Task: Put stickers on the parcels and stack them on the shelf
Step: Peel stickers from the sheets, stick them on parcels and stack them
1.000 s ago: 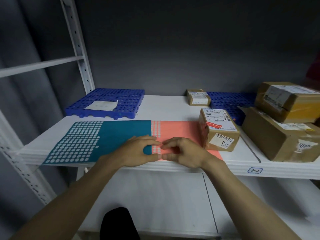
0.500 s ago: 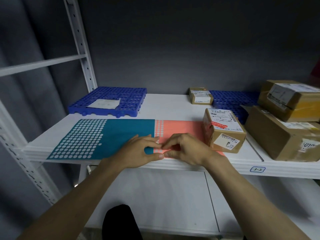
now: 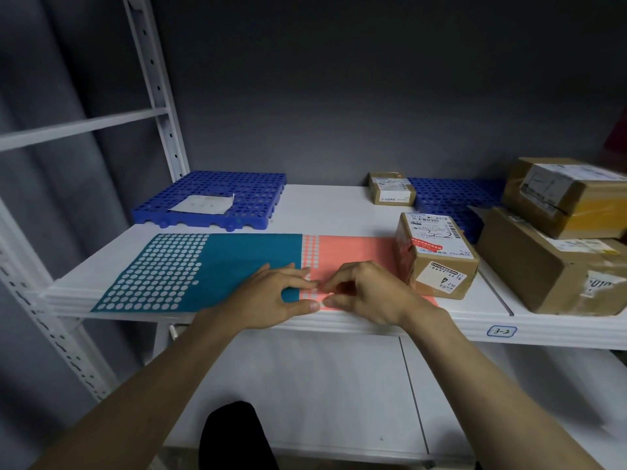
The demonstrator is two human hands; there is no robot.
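Both hands are working at the front edge of the white shelf (image 3: 339, 212), meeting where the teal sheet (image 3: 237, 256) is butting against the pink sheet (image 3: 353, 252). The left hand (image 3: 271, 296) is lying palm down on the teal sheet, fingers nearly straight and thumb stretched along the shelf's edge, its grip released and merely pressing the paper flat. The right hand (image 3: 369, 293) is arching over the pink sheet with curled fingers, index and thumb drawing close together at the sheet's left margin; whether its grip is grasping a sticker is too small to tell. The teal sheet's left part is showing rows of pale round holes, and a narrow strip of such holes is running down the pink sheet's left side. Just right of the right hand, a small parcel (image 3: 437, 256) is sitting on the pink sheet's right end, labels facing up and forward. A smaller parcel (image 3: 392, 188) is resting at the back, beside a blue grid (image 3: 451, 198). Two larger parcels (image 3: 556, 256) are stacking at the far right. Another blue grid (image 3: 217, 198) at back left is carrying a white paper (image 3: 203, 203). A tag (image 3: 501, 331) reading 3-2 is sticking to the shelf's front lip.
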